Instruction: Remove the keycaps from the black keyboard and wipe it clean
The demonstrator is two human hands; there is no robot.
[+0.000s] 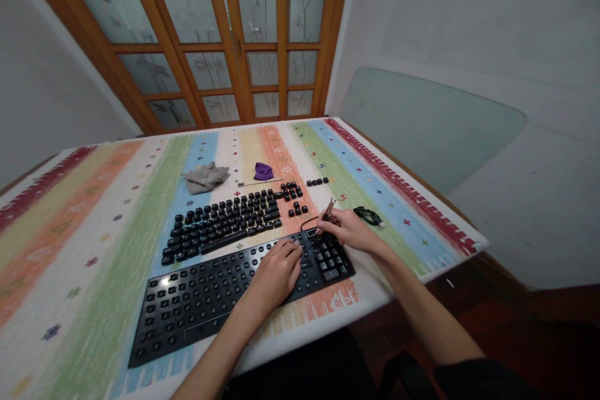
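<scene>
A black keyboard [206,300] lies at a slant near the table's front edge. Most of its keys are bare switches; keycaps remain on the number pad [330,262] at the right. My left hand [277,269] rests on the keyboard's right-centre part, fingers curled close together; whatever lies under the fingertips is hidden. Above the number pad, my right hand [345,228] pinches a small tool with two thin prongs [330,205], the prongs pointing up and away. Removed black keycaps [225,219] lie in rows behind the keyboard, with small groups farther right [317,182].
A crumpled grey cloth [206,177] and a purple cloth [263,171] lie beyond the keycaps. Right of my right hand is a coiled black cable [368,216]. A striped tablecloth [107,219] covers the table, whose right edge runs beside a wall.
</scene>
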